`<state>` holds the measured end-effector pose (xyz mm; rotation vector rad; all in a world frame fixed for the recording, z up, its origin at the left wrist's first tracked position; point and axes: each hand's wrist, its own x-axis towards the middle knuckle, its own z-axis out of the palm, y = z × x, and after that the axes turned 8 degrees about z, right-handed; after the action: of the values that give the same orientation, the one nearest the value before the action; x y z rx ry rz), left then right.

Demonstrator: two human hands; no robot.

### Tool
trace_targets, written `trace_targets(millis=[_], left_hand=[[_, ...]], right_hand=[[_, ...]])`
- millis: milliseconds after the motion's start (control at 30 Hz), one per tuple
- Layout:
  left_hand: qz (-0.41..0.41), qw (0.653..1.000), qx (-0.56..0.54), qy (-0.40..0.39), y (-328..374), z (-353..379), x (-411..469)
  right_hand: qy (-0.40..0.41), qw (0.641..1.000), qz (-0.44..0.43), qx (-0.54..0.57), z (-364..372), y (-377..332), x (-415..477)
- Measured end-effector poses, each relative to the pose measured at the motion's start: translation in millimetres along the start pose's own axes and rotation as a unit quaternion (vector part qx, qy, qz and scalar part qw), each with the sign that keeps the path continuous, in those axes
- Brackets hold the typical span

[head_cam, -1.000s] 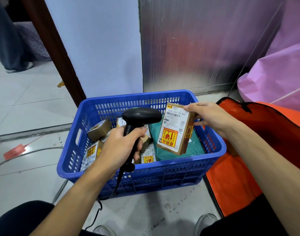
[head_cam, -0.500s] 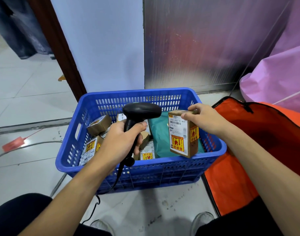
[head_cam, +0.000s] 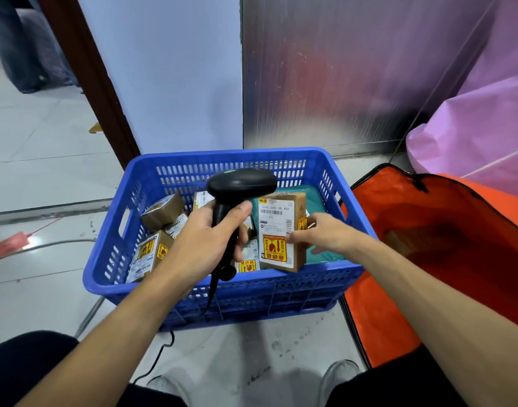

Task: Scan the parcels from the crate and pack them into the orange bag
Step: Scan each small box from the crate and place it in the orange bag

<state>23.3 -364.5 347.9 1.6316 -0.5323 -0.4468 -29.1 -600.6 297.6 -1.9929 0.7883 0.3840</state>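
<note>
A blue plastic crate [head_cam: 222,286] stands on the floor in front of me with several small brown parcels in it, among them one [head_cam: 162,211] at the back left. My left hand [head_cam: 204,239] grips a black barcode scanner [head_cam: 241,183] above the crate, its head just left of an upright brown parcel [head_cam: 276,218] with a white label and a yellow sticker. My right hand [head_cam: 328,236] pinches that parcel low on its right side, thumb across the label. The parcel leans against a teal mailer [head_cam: 313,201]. The open orange bag [head_cam: 398,207] lies right of the crate.
A brown box [head_cam: 410,239] shows dimly inside the orange bag. A pink sheet [head_cam: 472,142] hangs at the far right, a metal panel and a wall behind the crate. The scanner cable [head_cam: 154,362] runs down between my knees. A red tag [head_cam: 9,245] lies on the tiles at left.
My right hand slid from the parcel's top down to its lower right side. The parcel turned upright and sank lower in the crate. The scanner stayed beside it.
</note>
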Motion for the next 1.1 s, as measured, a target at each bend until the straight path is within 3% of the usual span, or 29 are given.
trace_targets(millis=[133, 267, 467, 567, 700, 800, 867, 1100], left_hand=[[0.009, 0.999, -0.03, 0.023, -6, 10, -5], [-0.001, 0.994, -0.079, 0.08, -8, 35, 4], [-0.038, 0.992, -0.118, 0.024, 8, 84, 18], [-0.048, 0.993, -0.107, -0.005, 8, 102, 32], [-0.057, 0.992, -0.106, -0.03, 3, 128, 58], [-0.063, 0.991, -0.111, -0.026, -10, 151, 73], [-0.076, 0.987, -0.136, -0.025, -25, 166, 82], [-0.105, 0.978, -0.168, -0.07, -70, 217, 105]], right_hand=[[-0.034, 0.999, 0.002, 0.015, -1, -3, -15], [0.0, 0.998, -0.018, 0.058, -35, -16, -40], [0.089, 0.991, -0.036, 0.089, -76, 14, -71], [0.128, 0.972, -0.036, 0.193, -93, 65, -71], [0.153, 0.912, 0.02, 0.381, -82, 153, -63], [0.245, 0.82, 0.067, 0.514, -56, 209, -50], [0.293, 0.778, 0.097, 0.547, -39, 236, -40], [0.346, 0.718, 0.191, 0.573, -19, 293, 13]])
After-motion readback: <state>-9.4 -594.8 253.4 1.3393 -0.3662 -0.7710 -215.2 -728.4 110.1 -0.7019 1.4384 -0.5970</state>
